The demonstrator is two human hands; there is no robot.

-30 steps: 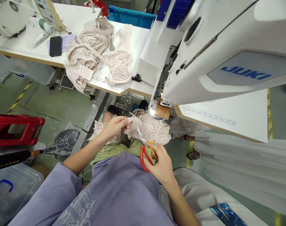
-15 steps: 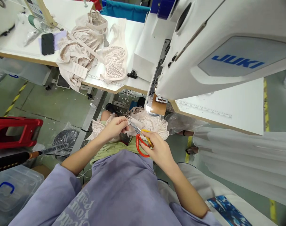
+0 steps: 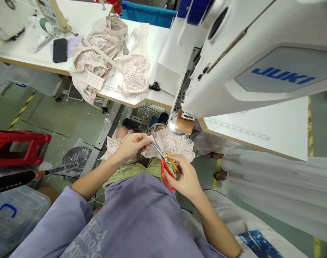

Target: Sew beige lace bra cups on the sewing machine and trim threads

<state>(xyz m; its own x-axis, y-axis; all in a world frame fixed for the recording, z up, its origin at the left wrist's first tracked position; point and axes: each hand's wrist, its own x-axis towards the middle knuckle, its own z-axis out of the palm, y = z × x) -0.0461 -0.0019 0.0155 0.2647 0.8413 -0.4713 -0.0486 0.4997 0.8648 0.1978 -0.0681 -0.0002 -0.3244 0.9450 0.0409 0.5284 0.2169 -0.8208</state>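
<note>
My left hand (image 3: 132,147) pinches the edge of a pale pink lace garment (image 3: 176,145) that lies across my lap. My right hand (image 3: 186,179) grips red-and-yellow-handled scissors (image 3: 165,165), whose blades point up-left at the fabric edge right beside my left fingertips. The lace spreads out below the head of a white JUKI sewing machine (image 3: 260,61). The blade tips touch or nearly touch the pinched edge; I cannot tell which.
A pile of beige lace garments (image 3: 104,61) and a black phone (image 3: 59,50) lie on the white table (image 3: 158,96) at upper left. A red stool (image 3: 18,147), a clear plastic bin (image 3: 13,218) and a dark bag (image 3: 76,157) stand on the floor at left. White fabric (image 3: 273,186) hangs at right.
My right hand moved the scissors up toward the fabric edge held by my left hand, then drew back slightly down-right. My left hand kept its pinch on the lace.
</note>
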